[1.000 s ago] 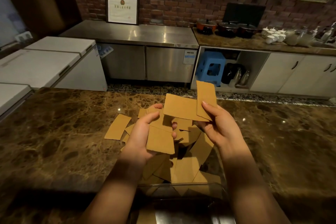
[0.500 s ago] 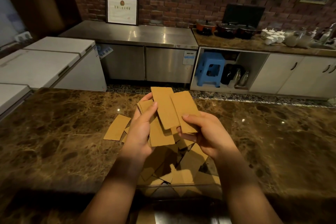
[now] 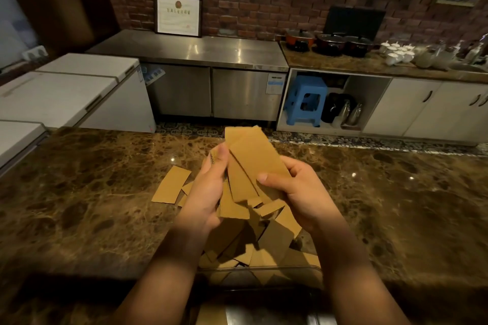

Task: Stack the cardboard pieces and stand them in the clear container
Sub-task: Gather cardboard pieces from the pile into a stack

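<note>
At the near edge of the bench (image 3: 79,206), sitting low: clear container (image 3: 264,276). Just beyond, lying in a loose heap: cardboard pieces (image 3: 274,240). Above the heap, gripping a fanned, half-squared stack (image 3: 250,163): left hand (image 3: 208,190) curling round its left edge, right hand (image 3: 303,192) pinching its right side, thumb on top. Farther left, lying flat: single piece (image 3: 171,185).

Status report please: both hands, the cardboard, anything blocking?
Left hand and right hand both grip held cardboard pieces, uneven. Loose pile on counter. Clear container near, unobstructed.
</note>
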A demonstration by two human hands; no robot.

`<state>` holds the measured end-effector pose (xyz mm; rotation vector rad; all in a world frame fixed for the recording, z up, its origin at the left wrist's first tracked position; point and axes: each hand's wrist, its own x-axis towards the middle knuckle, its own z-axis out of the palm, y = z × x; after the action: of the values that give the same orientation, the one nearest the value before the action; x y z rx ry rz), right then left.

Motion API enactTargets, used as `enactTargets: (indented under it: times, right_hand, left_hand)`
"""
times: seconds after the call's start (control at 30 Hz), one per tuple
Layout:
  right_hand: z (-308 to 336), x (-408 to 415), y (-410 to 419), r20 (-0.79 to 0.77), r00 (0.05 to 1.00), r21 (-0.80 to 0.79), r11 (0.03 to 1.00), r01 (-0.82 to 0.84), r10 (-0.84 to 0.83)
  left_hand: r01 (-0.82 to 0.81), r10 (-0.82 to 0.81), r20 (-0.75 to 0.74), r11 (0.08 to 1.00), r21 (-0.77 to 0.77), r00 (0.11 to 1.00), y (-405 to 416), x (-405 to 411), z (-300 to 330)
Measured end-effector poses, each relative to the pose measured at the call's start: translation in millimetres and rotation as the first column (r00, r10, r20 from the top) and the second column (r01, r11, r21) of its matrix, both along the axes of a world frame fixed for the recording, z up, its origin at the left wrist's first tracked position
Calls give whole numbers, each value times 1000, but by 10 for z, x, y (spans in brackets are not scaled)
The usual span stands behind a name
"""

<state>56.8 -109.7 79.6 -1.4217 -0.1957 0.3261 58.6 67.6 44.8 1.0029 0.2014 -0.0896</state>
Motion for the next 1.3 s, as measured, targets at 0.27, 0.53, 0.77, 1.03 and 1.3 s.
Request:
enactTargets:
  times: [0.27,0.53,0.77,1.03,1.3]
  right_hand:
    - [-14,-23,-74,669,743,-292,925,242,17]
    - [-249,42,-118,815,573,-428,754,498,84]
    - [-254,30,-216,682,716,-446,693,567,-147]
    - [-102,-202,5,-354,931,261,946,192,-91]
    - [-125,-274,160,-251,932,242,915,323,-263]
  left_hand:
    - [201,-210,-70,972,-126,975,80,16,113]
    - [227,-229,-1,965,-128,973,66,-19,186]
    - [0,9,39,972,-235,999,137,17,220]
    - [-134,137,171,991,-29,976,58,7,216]
    - [-258,207,285,954,154,936,7,21,115]
